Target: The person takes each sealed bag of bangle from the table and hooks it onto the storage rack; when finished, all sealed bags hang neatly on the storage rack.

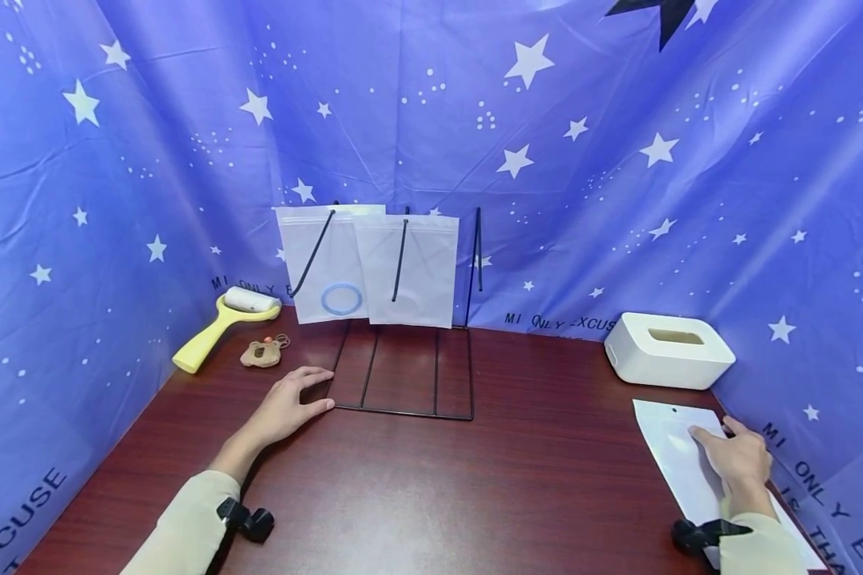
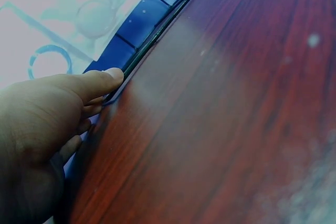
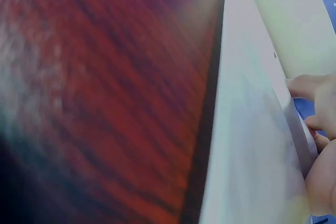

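Observation:
My left hand [image 1: 288, 406] rests at the front left corner of a black wire display rack [image 1: 410, 413], its thumb and index finger spread and touching the wire there. Two white zip bags [image 1: 417, 271] hang side by side from the rack's prongs, and a light blue ring [image 1: 341, 299] shows on the left one. On the far right, my right hand [image 1: 739, 461] pinches the right edge of a flat white bag [image 1: 672, 439] with a punched hole at its top. In the right wrist view, the thumb reaches over the white bag's [image 3: 252, 129] edge, with the fingers partly hidden behind it.
A white tissue box [image 1: 669, 351] stands behind the bag at the right. Back left lie a yellow-handled lint roller [image 1: 223, 323] and a small wooden camera-shaped toy [image 1: 262, 352]. Blue star-printed cloth [image 1: 431, 120] encloses the dark red wooden table [image 1: 439, 495] at back and sides.

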`<action>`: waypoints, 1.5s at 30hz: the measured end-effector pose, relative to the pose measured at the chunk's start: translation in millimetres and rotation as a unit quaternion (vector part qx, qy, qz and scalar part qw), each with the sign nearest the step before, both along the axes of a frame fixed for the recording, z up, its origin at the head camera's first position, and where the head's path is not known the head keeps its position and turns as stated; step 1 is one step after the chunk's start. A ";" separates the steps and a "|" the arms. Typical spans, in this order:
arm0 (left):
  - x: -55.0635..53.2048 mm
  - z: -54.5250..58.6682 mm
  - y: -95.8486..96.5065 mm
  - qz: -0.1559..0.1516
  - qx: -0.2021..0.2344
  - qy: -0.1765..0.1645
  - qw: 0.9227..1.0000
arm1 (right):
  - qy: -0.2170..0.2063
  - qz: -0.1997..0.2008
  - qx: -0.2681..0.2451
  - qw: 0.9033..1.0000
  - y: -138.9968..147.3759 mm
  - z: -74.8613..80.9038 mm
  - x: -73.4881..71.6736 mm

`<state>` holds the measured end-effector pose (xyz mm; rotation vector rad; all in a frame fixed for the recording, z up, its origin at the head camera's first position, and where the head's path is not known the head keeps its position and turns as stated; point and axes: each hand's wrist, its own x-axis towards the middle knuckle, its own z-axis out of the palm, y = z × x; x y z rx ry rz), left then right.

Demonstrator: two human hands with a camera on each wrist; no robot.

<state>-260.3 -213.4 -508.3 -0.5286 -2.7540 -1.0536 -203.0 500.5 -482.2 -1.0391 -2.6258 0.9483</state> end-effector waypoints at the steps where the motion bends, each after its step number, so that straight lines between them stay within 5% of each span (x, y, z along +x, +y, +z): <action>1: -0.1 -0.3 -0.1 0.000 0.000 -0.001 1.000 | 0.001 -0.001 0.001 1.000 -0.8 -0.1 -0.2; 13: -0.2 0.5 0.3 0.002 -0.001 -0.004 1.000 | -0.013 -0.004 0.013 1.000 -7.4 3.3 -1.6; 22: -0.7 -0.7 0.5 0.002 -0.001 0.001 1.000 | 0.004 0.002 -0.029 1.000 -13.0 3.1 -3.7; 28: -0.1 -1.1 0.2 0.003 -0.002 -0.001 1.000 | 0.015 0.065 -0.001 0.998 -12.4 3.0 -4.5; 33: 0.9 -0.8 0.0 0.005 -0.003 -0.007 1.000 | -0.020 0.119 0.012 0.993 -8.2 3.8 -4.8; 45: 2.5 0.8 1.4 0.002 -0.001 0.005 1.000 | -0.006 0.088 0.006 0.996 -14.4 -0.4 -7.8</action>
